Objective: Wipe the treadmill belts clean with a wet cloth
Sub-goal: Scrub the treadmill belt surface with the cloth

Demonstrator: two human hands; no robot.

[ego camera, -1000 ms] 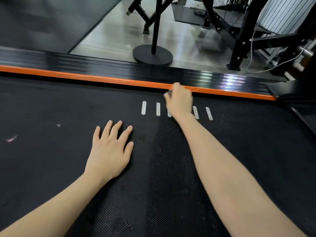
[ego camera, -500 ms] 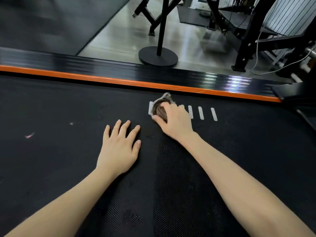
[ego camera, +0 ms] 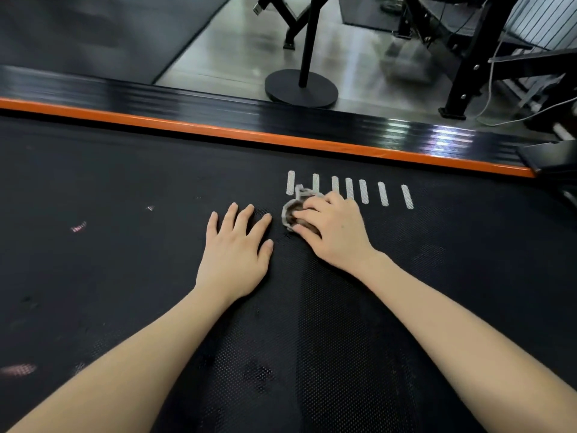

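The right hand (ego camera: 335,234) curls its fingers (ego camera: 307,214) over the bunched cloth (ego camera: 292,210) on the belt (ego camera: 125,276); the left hand (ego camera: 234,254) lies flat, empty. Loose cloth ahead of the fingers could slip free.

Glossy grey floor (ego camera: 243,48) reflecting light; round black pole base (ego camera: 301,88) at centre, dark rubber mat (ego camera: 93,35) to its left, black steel equipment frame (ego camera: 468,57) and white cable (ego camera: 490,89) to its right.

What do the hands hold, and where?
The right hand clutches a bunched grey cloth from above; the left hand holds nothing.
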